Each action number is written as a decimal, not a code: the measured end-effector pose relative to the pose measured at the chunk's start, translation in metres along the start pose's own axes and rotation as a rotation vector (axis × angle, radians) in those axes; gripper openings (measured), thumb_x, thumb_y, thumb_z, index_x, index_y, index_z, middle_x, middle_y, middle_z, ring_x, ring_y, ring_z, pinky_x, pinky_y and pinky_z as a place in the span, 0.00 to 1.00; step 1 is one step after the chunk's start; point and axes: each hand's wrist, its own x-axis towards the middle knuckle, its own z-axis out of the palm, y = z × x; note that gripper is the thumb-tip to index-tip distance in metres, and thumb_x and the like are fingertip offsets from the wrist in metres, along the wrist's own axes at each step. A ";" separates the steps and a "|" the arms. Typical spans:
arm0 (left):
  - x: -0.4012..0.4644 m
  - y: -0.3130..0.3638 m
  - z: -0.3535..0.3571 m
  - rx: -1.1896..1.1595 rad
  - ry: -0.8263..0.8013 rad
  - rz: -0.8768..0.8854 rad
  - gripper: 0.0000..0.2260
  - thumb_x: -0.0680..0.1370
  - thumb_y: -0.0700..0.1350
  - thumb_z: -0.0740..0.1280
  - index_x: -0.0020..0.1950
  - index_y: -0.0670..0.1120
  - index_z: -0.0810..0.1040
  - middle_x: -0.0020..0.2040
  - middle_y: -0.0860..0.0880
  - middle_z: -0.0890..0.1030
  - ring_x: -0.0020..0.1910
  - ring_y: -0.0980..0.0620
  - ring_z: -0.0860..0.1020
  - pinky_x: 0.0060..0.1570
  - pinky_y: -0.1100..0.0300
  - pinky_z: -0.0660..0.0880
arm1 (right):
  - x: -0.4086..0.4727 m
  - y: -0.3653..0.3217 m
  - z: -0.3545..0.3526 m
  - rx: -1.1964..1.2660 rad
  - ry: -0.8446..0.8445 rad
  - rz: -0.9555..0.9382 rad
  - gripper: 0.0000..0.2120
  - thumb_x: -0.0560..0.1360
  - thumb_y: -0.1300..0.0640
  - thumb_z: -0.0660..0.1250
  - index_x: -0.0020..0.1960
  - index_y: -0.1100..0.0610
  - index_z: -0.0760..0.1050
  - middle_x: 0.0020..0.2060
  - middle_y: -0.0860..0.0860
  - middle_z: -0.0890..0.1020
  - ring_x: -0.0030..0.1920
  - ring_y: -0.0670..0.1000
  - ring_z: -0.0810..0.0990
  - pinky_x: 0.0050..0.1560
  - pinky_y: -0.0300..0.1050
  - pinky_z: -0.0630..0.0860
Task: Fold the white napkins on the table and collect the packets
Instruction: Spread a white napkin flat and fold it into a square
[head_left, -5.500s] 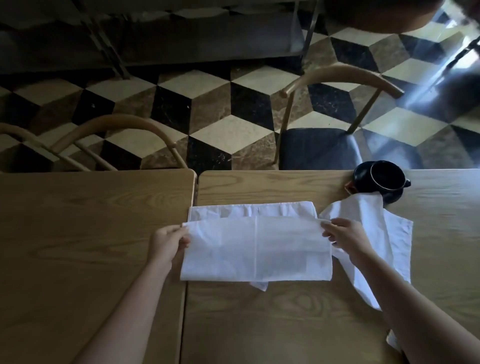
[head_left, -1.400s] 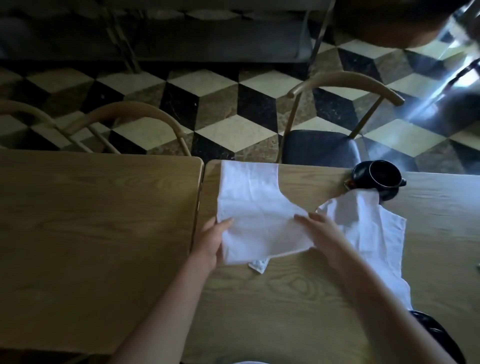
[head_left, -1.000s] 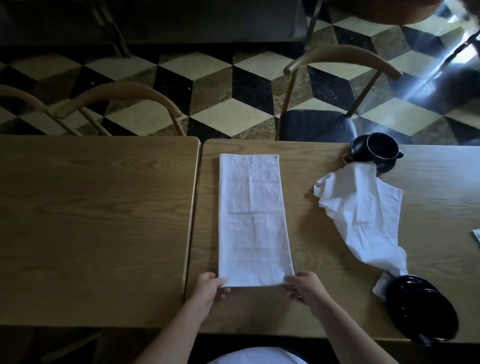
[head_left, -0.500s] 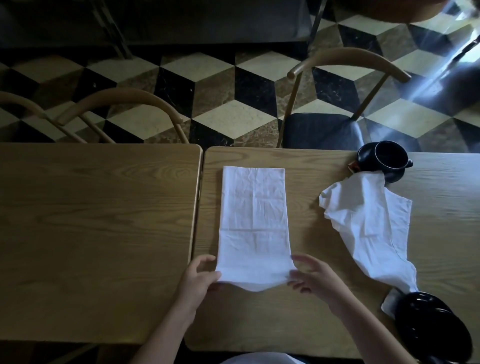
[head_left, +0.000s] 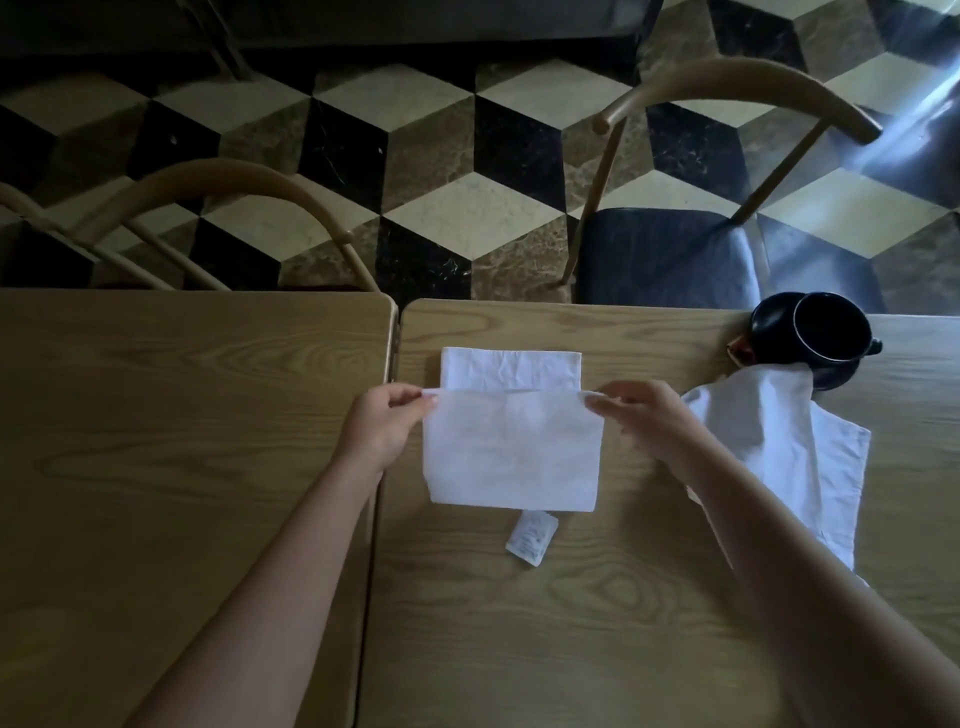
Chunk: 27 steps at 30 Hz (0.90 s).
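A white napkin (head_left: 511, 452) lies on the right wooden table (head_left: 597, 623), its near half folded up over the far half, with a strip of the lower layer showing beyond. My left hand (head_left: 382, 428) pinches the folded edge's left corner. My right hand (head_left: 647, 423) pinches its right corner. A small white packet (head_left: 532, 537) lies just in front of the napkin. A second white napkin (head_left: 784, 457), unfolded and rumpled, lies to the right, partly under my right forearm.
A black cup (head_left: 826, 335) stands at the far right of the table, touching the rumpled napkin. A second wooden table (head_left: 182, 441) adjoins on the left. Two wooden chairs (head_left: 722, 171) stand beyond the far edge on a chequered floor.
My hands lifted the long napkin's near end and carried it away from me, folding it over itself. A packet that lay under it now shows.
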 end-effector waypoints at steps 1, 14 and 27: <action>0.015 0.003 0.005 -0.013 -0.005 0.002 0.05 0.74 0.47 0.74 0.48 0.49 0.84 0.44 0.52 0.84 0.46 0.52 0.81 0.50 0.57 0.76 | 0.014 0.000 0.001 -0.027 0.008 -0.007 0.10 0.76 0.45 0.70 0.45 0.51 0.84 0.38 0.55 0.84 0.36 0.51 0.78 0.38 0.47 0.72; 0.115 -0.009 0.054 0.097 0.073 -0.094 0.05 0.76 0.46 0.69 0.42 0.46 0.77 0.41 0.48 0.79 0.41 0.49 0.76 0.45 0.54 0.75 | 0.125 0.020 0.028 -0.205 0.137 0.102 0.10 0.75 0.51 0.69 0.38 0.55 0.78 0.28 0.47 0.78 0.34 0.50 0.75 0.31 0.39 0.68; -0.001 -0.056 0.078 -0.099 -0.303 -0.140 0.06 0.77 0.44 0.67 0.40 0.47 0.77 0.30 0.51 0.80 0.29 0.54 0.78 0.28 0.63 0.76 | 0.008 0.025 0.133 0.314 -0.188 0.187 0.03 0.77 0.61 0.67 0.46 0.55 0.78 0.39 0.53 0.85 0.40 0.53 0.85 0.38 0.49 0.81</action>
